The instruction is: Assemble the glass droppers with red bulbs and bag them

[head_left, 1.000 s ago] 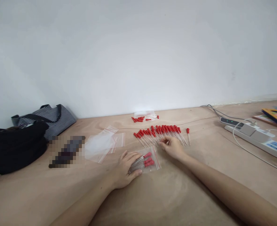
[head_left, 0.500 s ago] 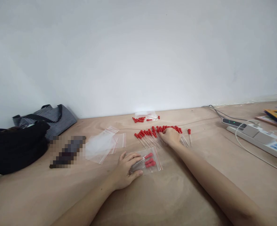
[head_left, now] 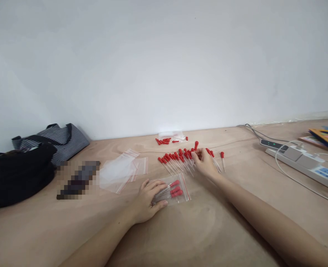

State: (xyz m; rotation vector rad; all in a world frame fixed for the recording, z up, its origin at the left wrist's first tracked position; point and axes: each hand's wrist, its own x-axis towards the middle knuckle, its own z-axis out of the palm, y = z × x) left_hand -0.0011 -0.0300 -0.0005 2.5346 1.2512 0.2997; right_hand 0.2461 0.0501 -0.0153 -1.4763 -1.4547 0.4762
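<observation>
Under my left hand lies a clear zip bag with a few red-bulbed droppers in it. The thumb and fingers are curled around the bag's left end and hold it on the table, hiding the tips of the droppers inside. My right hand pinches a dropper, its red bulb raised above the others and its glass stem mostly hidden by the fingers. Around that hand, a row of loose droppers lies side by side, bulbs pointing away from me. A lone dropper sits to the right.
Several flat zip bags overlap on the left. Loose red bulbs lie by another bag near the wall. A blurred dark object, a black bag and a striped bag stand left. A power strip with cables lies right.
My right hand has drawn a dropper up out of the row, so its red bulb now stands above the rest. My left hand stays on the zip bag.
</observation>
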